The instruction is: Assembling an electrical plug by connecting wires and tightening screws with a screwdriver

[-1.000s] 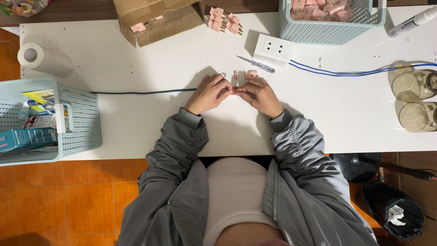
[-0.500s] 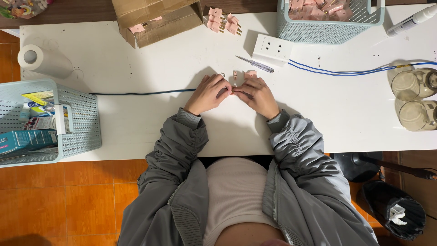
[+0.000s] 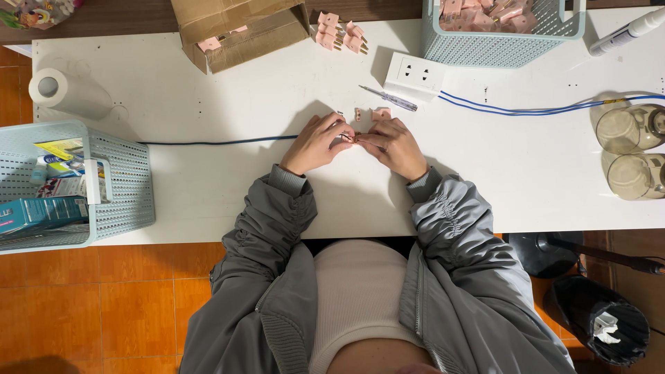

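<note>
Both hands meet mid-table: the left hand (image 3: pixel 315 143) and right hand (image 3: pixel 396 145) pinch closed on the dark cable's end (image 3: pixel 348 138); wiring seems underway; next, the pink plug halves (image 3: pixel 374 113) just beyond want careful fitting.

Beyond the hands on the white bench (image 3: pixel 208 173) lie a screwdriver (image 3: pixel 388 98) and a white socket block (image 3: pixel 414 73). Farther out stand a cardboard box (image 3: pixel 239 31) and a mesh basket (image 3: pixel 502 34). Far left: paper roll (image 3: pixel 59 90), another basket (image 3: pixel 69 183). Far right: two glass jars (image 3: pixel 634 152).
</note>
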